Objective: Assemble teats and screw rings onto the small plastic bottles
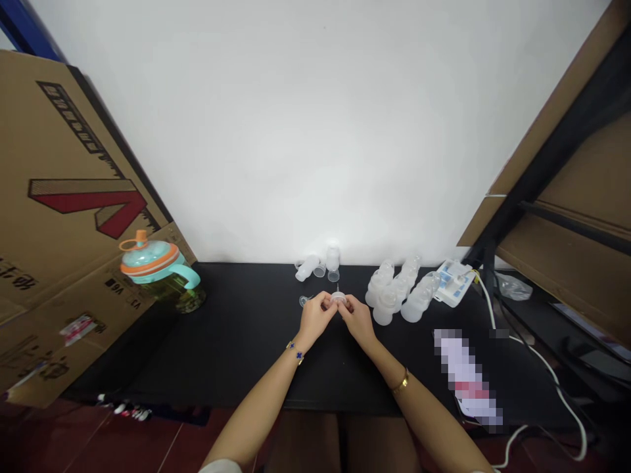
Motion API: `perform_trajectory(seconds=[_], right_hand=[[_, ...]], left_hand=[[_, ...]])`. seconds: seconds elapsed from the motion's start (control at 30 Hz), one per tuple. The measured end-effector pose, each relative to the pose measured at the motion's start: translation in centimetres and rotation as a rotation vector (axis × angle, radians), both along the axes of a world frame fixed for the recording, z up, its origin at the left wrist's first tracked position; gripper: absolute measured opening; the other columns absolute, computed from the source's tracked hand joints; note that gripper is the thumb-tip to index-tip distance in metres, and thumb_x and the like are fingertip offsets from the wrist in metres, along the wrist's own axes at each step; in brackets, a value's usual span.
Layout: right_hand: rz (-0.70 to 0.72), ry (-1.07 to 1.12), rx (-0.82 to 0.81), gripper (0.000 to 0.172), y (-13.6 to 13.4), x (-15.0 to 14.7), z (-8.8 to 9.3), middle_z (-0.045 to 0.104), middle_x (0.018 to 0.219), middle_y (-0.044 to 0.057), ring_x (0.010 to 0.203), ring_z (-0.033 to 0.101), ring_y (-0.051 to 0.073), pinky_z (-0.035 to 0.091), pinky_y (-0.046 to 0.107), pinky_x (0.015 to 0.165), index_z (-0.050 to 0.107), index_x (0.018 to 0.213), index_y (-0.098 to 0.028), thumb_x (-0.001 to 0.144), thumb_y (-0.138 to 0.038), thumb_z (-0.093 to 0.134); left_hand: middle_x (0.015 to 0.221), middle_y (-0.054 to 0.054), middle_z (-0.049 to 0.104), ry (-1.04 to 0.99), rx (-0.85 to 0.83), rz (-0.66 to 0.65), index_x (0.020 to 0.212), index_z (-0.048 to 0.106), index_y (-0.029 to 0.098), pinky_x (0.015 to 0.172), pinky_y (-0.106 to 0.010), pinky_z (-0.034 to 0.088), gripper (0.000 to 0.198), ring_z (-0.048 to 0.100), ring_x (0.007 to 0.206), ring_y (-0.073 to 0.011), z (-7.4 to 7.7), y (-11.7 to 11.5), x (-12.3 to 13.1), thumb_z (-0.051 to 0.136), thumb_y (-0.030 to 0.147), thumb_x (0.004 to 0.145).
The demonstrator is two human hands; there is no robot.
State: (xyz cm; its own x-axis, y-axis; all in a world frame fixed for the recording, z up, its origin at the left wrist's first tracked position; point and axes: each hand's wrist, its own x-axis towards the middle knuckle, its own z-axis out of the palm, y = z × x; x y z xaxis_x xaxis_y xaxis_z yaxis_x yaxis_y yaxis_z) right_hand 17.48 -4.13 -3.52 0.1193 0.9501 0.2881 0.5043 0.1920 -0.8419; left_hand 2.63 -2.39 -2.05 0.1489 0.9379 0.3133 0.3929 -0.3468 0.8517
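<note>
A white wall [305, 131] fills the upper middle of the frame. Below it, a black table [236, 355] runs across the lower half. A cardboard box [64, 197] with printed marks covers the left edge. On the table at left, by the box, stands a jug [160, 269] with a turquoise and orange lid. Right of center are rows of translucent white cups [383, 312] set close together; whether any are nested is hard to tell. At lower right lies a flat object [466, 378], pixelated beyond recognition. A power strip [452, 282] sits just beside the cups.

Two bare hands meet at the center of the frame. The left hand [314, 318] and right hand [357, 320] pinch one small white ring [338, 297] between their fingertips, above the table, with a thin tip rising behind it. Farther back, against the wall, are a few loose parts [309, 268]. Smallest is a clear piece [304, 301], just beside the left hand.

For good handling, the grip probably wants to be light and even from both sides: the ring looks thin enough to bend or slip. Keeping it level and low over the table should limit any drop.
</note>
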Motion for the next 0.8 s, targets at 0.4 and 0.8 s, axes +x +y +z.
perform_trajectory(seconds=[0.4, 0.8], right_hand=[[-0.007, -0.008, -0.005, 0.031, 0.12, 0.00, 0.01, 0.050, 0.057, -0.004, 0.055, 0.046, 0.015, 0.029, 0.026, 0.055, 0.056, 0.070, -0.022, 0.089, -0.047, 0.055], [-0.005, -0.014, 0.007, 0.030, 0.01, -0.02, 0.23, 0.050, 0.057, -0.004, 0.055, 0.046, 0.015, 0.030, 0.026, 0.055, 0.057, 0.070, -0.023, 0.089, -0.046, 0.054]], left_hand=[[0.066, 0.003, 0.064, 0.030, 0.000, 0.020, 0.078, 0.065, 0.020, 0.060, -0.023, 0.039, 0.019, 0.058, 0.061, -0.0133, -0.06, 0.05, -0.02, 0.061, 0.037, 0.087], [0.065, 0.003, 0.063, 0.033, -0.008, 0.024, 0.077, 0.064, 0.020, 0.060, -0.024, 0.039, 0.019, 0.058, 0.061, -0.0136, 0.18, -0.07, 0.01, 0.061, 0.037, 0.086]])
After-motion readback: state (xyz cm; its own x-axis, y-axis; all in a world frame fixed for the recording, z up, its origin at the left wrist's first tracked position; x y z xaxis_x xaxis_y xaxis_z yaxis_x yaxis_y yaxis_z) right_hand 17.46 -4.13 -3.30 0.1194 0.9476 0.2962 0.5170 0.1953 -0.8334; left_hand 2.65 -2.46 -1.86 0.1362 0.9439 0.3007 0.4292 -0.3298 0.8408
